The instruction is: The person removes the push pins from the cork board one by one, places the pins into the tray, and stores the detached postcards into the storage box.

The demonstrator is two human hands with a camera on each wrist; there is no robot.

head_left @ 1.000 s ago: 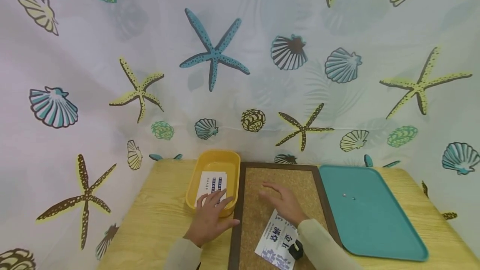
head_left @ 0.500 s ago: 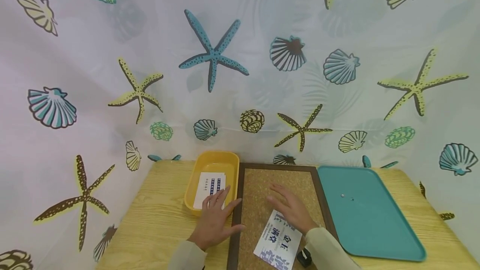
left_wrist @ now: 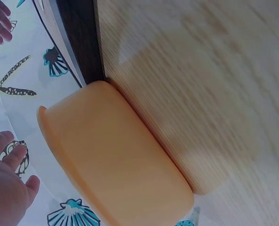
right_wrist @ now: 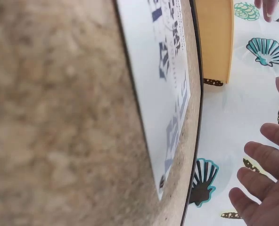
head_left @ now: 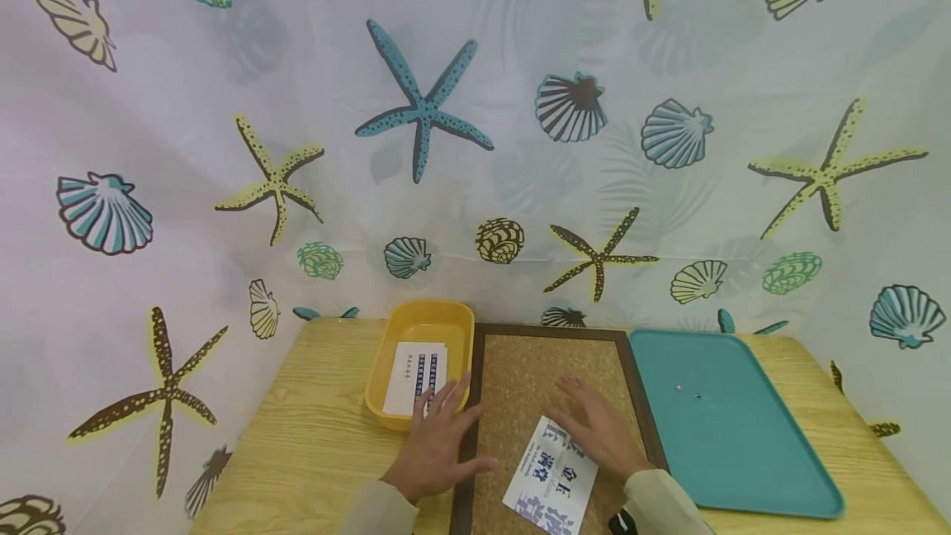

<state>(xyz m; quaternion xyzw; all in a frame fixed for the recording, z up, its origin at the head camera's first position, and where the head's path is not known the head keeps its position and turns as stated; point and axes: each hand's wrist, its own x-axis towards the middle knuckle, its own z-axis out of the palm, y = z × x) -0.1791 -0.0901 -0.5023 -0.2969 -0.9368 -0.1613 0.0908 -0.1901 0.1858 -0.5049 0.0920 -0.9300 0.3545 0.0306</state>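
A white card (head_left: 553,477) with blue and purple lettering lies tilted on the brown-framed corkboard (head_left: 520,362). My right hand (head_left: 603,433), fingers stretched out and holding nothing, hovers over the board by the card's upper right edge. Fingers spread, my left hand (head_left: 438,448) is above the board's left frame and overlaps the near right corner of the yellow bin (head_left: 377,370). Inside that bin lie white cards (head_left: 401,378) with blue print. The right wrist view catches the card (right_wrist: 151,94) flat on the cork, with my right hand (right_wrist: 266,183) beyond it.
Right of the board lies a teal tray (head_left: 743,436) with two tiny objects (head_left: 687,391) on it. Everything rests on a light wood table (head_left: 297,436). A white curtain (head_left: 446,213) printed with shells and starfish closes off the back and sides.
My left hand has drawn back from over the bin's cards, rightward and nearer me, its fingers spreading. My right hand has shifted right and nearer me, uncovering more of the card on the board.
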